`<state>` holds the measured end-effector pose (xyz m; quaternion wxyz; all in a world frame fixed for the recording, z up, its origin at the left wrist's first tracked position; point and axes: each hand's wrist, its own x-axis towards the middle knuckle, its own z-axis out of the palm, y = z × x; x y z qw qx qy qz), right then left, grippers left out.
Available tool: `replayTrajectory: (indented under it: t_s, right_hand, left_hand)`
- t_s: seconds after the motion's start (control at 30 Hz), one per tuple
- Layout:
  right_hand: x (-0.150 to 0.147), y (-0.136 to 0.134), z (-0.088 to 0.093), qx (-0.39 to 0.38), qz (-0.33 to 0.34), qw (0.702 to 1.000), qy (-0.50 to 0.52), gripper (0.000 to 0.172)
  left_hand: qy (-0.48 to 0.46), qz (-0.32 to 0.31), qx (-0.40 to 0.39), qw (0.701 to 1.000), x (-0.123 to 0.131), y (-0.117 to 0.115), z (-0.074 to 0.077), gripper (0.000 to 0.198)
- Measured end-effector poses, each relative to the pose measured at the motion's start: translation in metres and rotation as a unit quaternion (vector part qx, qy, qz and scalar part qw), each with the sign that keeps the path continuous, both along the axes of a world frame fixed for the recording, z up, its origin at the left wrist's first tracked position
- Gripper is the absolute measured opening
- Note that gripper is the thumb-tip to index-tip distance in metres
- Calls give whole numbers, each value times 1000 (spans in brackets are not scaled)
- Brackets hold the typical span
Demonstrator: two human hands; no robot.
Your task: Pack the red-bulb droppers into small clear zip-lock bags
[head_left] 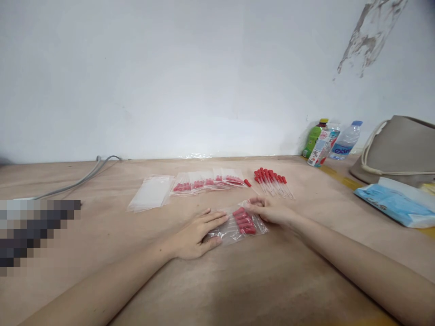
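A clear plastic bag (238, 224) with several red-capped droppers inside lies on the brown table (238, 280) in front of me. My left hand (197, 233) lies flat on the bag's left end, fingers stretched out. My right hand (268, 210) pinches the bag's right, open edge with closed fingers. Behind it lie a loose pile of red-capped droppers (272, 180), a row of filled bags (210, 182) and a stack of empty clear bags (151, 192).
Three bottles (326, 140) stand against the white wall at the back right. A grey bag (397, 151) and a blue tissue pack (397, 201) lie at the right. A grey cable (84, 177) runs along the back left.
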<state>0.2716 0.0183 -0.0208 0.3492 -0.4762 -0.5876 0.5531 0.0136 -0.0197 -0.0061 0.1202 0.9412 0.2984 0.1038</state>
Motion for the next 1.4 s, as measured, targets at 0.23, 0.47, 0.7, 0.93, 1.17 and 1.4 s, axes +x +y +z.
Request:
replayTrajectory:
  t_s: [0.23, 0.47, 0.7, 0.93, 1.17, 1.4]
  right_hand:
    - [-2, -6, 9, -37, 23, 995, 85, 21]
    - [8, 31, 47, 19, -179, 956, 231, 7]
    - [-42, 80, 42, 14, -266, 925, 271, 16]
    - [-49, 74, 27, -68, -193, 968, 144, 16]
    - [9, 60, 35, 152, -136, 929, -310, 20]
    - [1, 68, 14, 216, -160, 840, -472, 17]
  left_hand:
    - [-43, 38, 41, 998, 1, -1, -4, 55]
    - [-103, 281, 177, 938, -4, 14, -11, 45]
    - [-20, 503, 237, 831, -43, 52, -9, 50]
    - [63, 601, 124, 787, -99, 82, -12, 60]
    - [63, 584, 94, 804, -108, 87, -17, 40]
    - [-3, 586, 162, 794, -92, 79, -1, 47]
